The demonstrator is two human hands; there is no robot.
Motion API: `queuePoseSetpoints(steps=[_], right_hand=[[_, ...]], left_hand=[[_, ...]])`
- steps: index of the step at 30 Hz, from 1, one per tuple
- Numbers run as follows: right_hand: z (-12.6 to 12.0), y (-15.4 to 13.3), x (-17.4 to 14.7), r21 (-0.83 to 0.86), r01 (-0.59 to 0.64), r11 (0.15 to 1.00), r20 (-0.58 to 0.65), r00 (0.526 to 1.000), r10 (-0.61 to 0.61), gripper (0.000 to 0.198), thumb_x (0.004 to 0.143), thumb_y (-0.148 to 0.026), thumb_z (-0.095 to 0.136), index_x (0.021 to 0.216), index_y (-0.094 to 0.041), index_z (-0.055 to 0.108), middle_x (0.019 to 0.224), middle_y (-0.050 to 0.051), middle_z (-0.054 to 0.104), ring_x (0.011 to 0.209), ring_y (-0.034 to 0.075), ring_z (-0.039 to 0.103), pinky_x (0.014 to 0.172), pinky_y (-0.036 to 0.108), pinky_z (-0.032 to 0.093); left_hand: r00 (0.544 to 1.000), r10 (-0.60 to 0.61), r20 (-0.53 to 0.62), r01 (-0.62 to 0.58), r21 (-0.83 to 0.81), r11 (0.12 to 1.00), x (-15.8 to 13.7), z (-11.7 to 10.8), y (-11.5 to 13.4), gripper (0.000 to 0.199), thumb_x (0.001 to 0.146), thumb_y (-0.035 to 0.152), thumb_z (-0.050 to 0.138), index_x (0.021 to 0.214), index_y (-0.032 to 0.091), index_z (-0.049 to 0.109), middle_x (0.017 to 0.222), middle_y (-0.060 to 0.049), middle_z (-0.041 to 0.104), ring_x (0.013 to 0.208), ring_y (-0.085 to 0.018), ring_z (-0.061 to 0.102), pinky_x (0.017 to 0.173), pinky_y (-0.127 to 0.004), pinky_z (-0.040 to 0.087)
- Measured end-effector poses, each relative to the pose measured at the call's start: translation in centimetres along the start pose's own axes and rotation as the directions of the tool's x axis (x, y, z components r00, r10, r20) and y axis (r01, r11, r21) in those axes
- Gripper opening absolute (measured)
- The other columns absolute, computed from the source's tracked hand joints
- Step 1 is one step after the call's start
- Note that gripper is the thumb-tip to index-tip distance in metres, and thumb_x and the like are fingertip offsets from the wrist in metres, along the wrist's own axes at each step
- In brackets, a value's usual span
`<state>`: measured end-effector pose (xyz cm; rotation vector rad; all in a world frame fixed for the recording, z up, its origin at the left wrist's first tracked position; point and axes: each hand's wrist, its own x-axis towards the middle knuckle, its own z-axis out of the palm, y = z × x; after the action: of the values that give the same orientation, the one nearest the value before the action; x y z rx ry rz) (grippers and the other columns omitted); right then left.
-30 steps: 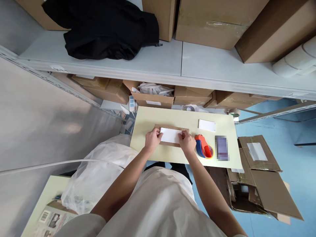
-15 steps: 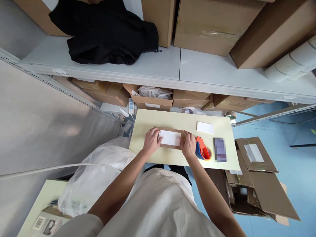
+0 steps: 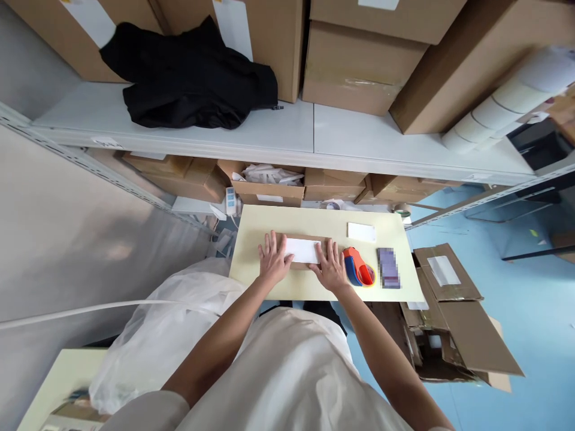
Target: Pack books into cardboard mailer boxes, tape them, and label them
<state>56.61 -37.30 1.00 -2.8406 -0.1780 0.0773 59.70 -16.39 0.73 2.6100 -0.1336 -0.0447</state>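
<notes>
A long brown cardboard box lies on the pale yellow table, with a white label on its top. My left hand rests on the left end of the box, fingers spread, thumb at the label's edge. Flat on the right end lies my right hand, its fingers stretched out and its thumb towards the label. Just right of that hand sits an orange and blue tape dispenser. Neither hand grasps anything.
A white card-like stack and a blurred purple item lie on the table's right. Behind runs a grey shelf with boxes and a black garment. Opened cartons stand right; a clear plastic bag is left.
My fingers were curled around the box's ends; now both hands are spread flat on its top. The whole view has shifted slightly.
</notes>
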Motion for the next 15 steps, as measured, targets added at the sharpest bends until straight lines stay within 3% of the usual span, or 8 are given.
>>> queuePoseSetpoints(steps=[3,5,7,9,11,13,15], right_hand=[[-0.3,1.2,-0.5,0.213,-0.145,0.966,-0.049,0.986,0.159,0.073,0.090,-0.054,0.036,0.149,-0.016,0.016,0.154,0.019,0.017,0.141,0.035,0.018,0.102,0.054,0.032],[-0.6,2.1,-0.6,0.365,-0.262,0.894,-0.051,0.953,0.300,0.074,0.089,-0.053,0.037,0.148,-0.014,0.017,0.148,0.021,0.029,0.133,0.033,0.036,0.099,0.049,0.038],[-1.0,2.7,-0.5,0.481,-0.360,0.799,0.028,0.918,0.397,0.069,0.088,-0.051,0.040,0.144,-0.013,0.027,0.138,0.022,0.044,0.115,0.029,0.055,0.091,0.043,0.046],[-1.3,2.6,-0.1,0.530,-0.405,0.745,0.137,0.908,0.396,0.058,0.087,-0.046,0.044,0.136,-0.015,0.042,0.125,0.019,0.055,0.096,0.025,0.064,0.083,0.037,0.050],[-1.7,2.0,0.5,0.503,-0.416,0.757,0.190,0.908,0.373,0.047,0.086,-0.041,0.048,0.125,-0.016,0.052,0.115,0.016,0.061,0.089,0.023,0.064,0.080,0.035,0.050],[-2.3,1.4,0.9,0.458,-0.431,0.777,0.201,0.902,0.382,0.041,0.084,-0.039,0.053,0.118,-0.017,0.057,0.110,0.014,0.063,0.092,0.024,0.063,0.082,0.035,0.048],[-2.9,1.0,0.9,0.483,-0.462,0.744,0.242,0.887,0.394,0.042,0.082,-0.039,0.055,0.117,-0.016,0.057,0.112,0.014,0.063,0.101,0.025,0.061,0.086,0.035,0.046]], left_hand=[[0.987,-0.151,-0.047,0.143,-0.143,0.979,0.2,0.0,-0.8,0.074,0.084,0.045,0.050,0.146,0.013,0.023,0.155,-0.021,0.009,0.142,-0.039,0.008,0.107,-0.061,0.022],[0.973,-0.229,-0.024,0.216,-0.247,0.945,0.7,-0.3,-1.7,0.075,0.084,0.046,0.050,0.144,0.008,0.025,0.151,-0.025,0.021,0.139,-0.036,0.023,0.107,-0.052,0.030],[0.956,-0.288,0.053,0.291,-0.285,0.913,1.3,-0.6,-2.3,0.068,0.085,0.048,0.048,0.137,0.006,0.036,0.141,-0.027,0.039,0.131,-0.034,0.041,0.103,-0.046,0.037],[0.940,-0.315,0.131,0.339,-0.260,0.904,1.8,-0.8,-2.4,0.063,0.082,0.050,0.050,0.128,0.007,0.045,0.130,-0.025,0.052,0.120,-0.034,0.051,0.098,-0.045,0.042],[0.937,-0.320,0.141,0.345,-0.222,0.912,1.9,-0.7,-2.1,0.067,0.075,0.051,0.061,0.125,0.009,0.047,0.123,-0.023,0.057,0.117,-0.035,0.054,0.095,-0.044,0.044],[0.938,-0.328,0.114,0.345,-0.206,0.916,1.8,-0.6,-1.6,0.073,0.067,0.048,0.069,0.125,0.011,0.046,0.122,-0.021,0.058,0.116,-0.035,0.054,0.094,-0.042,0.044],[0.932,-0.345,0.111,0.361,-0.205,0.910,1.6,-0.6,-1.0,0.073,0.064,0.044,0.072,0.125,0.012,0.047,0.120,-0.018,0.059,0.115,-0.033,0.055,0.094,-0.040,0.045]])
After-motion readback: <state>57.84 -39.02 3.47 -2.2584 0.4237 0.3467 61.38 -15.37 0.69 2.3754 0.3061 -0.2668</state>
